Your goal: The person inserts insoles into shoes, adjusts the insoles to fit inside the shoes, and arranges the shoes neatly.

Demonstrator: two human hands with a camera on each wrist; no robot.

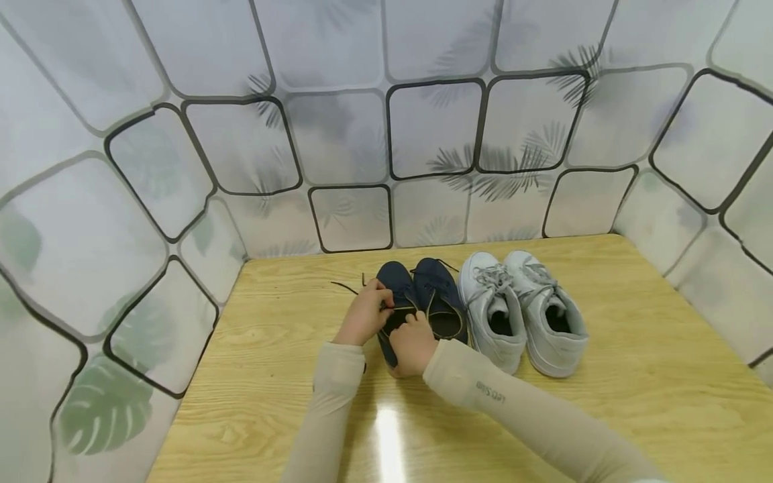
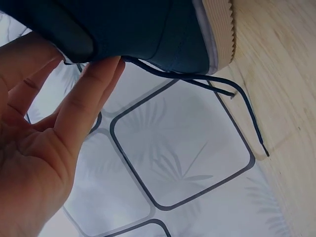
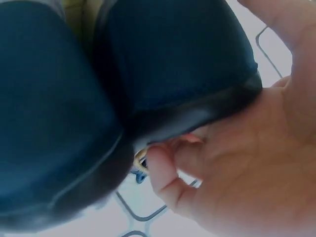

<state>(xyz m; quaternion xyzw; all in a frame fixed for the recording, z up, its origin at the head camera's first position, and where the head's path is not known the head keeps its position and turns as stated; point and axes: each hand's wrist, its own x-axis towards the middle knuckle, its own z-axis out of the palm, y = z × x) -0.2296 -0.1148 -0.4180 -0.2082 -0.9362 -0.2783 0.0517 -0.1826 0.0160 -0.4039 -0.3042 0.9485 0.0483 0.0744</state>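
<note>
Two navy lace-up shoes stand side by side, toes pointing away. At the left shoe (image 1: 395, 276), my left hand (image 1: 364, 315) pinches the upper's edge beside the opening. In the left wrist view its thumb and fingers meet at the rim of the dark fabric (image 2: 148, 34), and a loose lace (image 2: 247, 106) hangs out from there. My right hand (image 1: 413, 345) grips the same shoe's heel, fingers hooked over the collar; the right wrist view shows that heel (image 3: 173, 54) close up. The right navy shoe (image 1: 433, 275) stands against it, untouched.
A pair of white sneakers, the left one (image 1: 489, 305) and the right one (image 1: 549, 315), stands just right of the navy shoes. All rest on a wood-grain table (image 1: 272, 322), bounded by patterned cloth panels (image 1: 350, 141) at the back and sides.
</note>
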